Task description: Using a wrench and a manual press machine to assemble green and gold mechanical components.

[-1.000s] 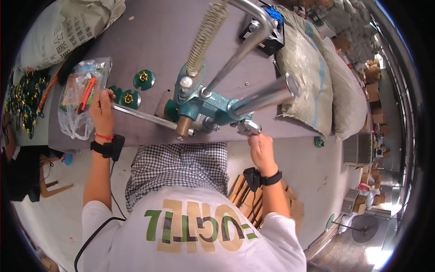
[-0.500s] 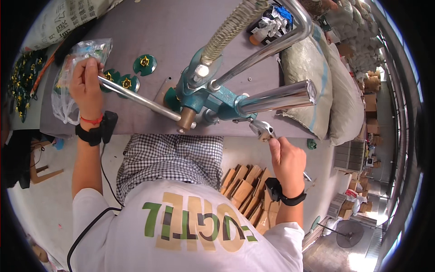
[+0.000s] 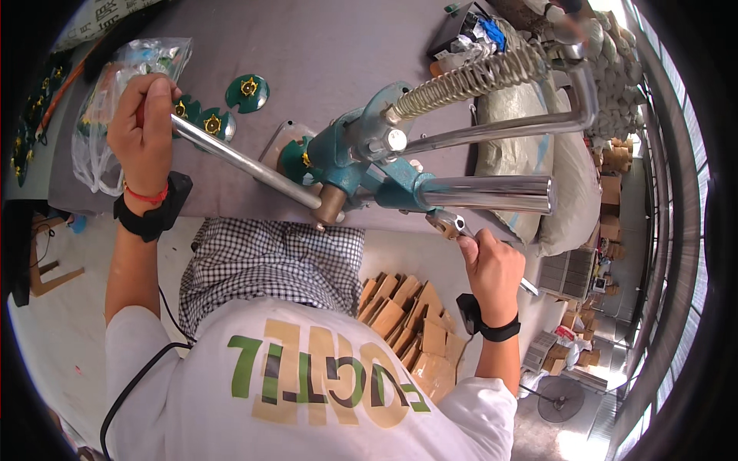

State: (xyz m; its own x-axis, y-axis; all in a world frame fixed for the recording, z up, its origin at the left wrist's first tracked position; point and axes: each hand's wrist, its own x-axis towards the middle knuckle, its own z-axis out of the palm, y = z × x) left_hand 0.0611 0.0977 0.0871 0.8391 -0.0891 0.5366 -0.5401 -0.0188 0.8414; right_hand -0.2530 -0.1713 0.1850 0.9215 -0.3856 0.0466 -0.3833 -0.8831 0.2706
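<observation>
My left hand (image 3: 142,127) is closed round the far end of a steel lever (image 3: 242,163), which runs into a green hand press (image 3: 338,150). A coil spring (image 3: 477,81), a bent steel rod (image 3: 500,131) and a thick chrome column (image 3: 492,194) extend rightward from the press. My right hand (image 3: 496,273) grips an adjustable wrench (image 3: 447,224), its jaw against the press just below the column. Whether the jaw bites on a nut is hard to see. Under the press lies a green disc (image 3: 292,160), partly hidden.
Green discs with gold star-shaped centres (image 3: 247,93) lie beyond the lever, beside a clear plastic bag (image 3: 96,154). Woven sacks (image 3: 511,165) sit at the table's right. A black box of scraps (image 3: 473,38) stands at the back. Folded cardboard (image 3: 411,315) is on the floor.
The press's spring, bent rod and column have swung rightward in the picture, and the whole view has shifted somewhat. Both hands keep their grips; the wrench remains at the press.
</observation>
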